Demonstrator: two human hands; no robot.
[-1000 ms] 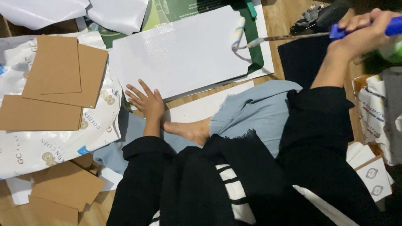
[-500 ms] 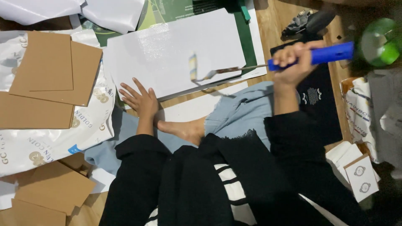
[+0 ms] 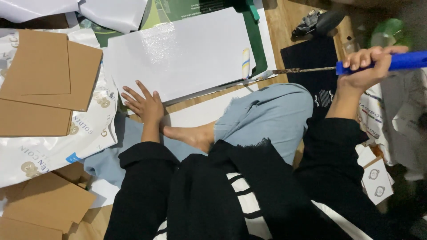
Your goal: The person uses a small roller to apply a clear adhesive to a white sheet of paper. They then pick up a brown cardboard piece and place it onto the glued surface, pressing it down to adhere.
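While seated on the wooden floor point(image 3: 284, 20) with one bare foot point(image 3: 191, 135) tucked under, pressing the left hand point(image 3: 144, 104) flat, fingers point(image 3: 132, 94) spread, on the near left corner of a glossy white board point(image 3: 178, 55). Gripping a blue-handled brush point(image 3: 338, 67) in the right hand point(image 3: 367, 66), fingers curled tight around the blue handle, its thin rusty metal shank reaching left to the board's right edge. Marked there with a short yellowish streak of glue point(image 3: 245, 62), close to the brush tip. Lying under the board's far right side, a green cutting mat point(image 3: 255, 40). Stacked toward the floor's left edge, brown cardboard sheets point(image 3: 49, 75) on a white printed plastic bag point(image 3: 53, 146); more cardboard pieces point(image 3: 44, 206) at the near left corner. Resting beside the right forearm, a black box lid point(image 3: 311, 58), and near the floor's right edge, small white printed cards point(image 3: 377, 180). Draped over the bent knee, light blue denim point(image 3: 271, 115).
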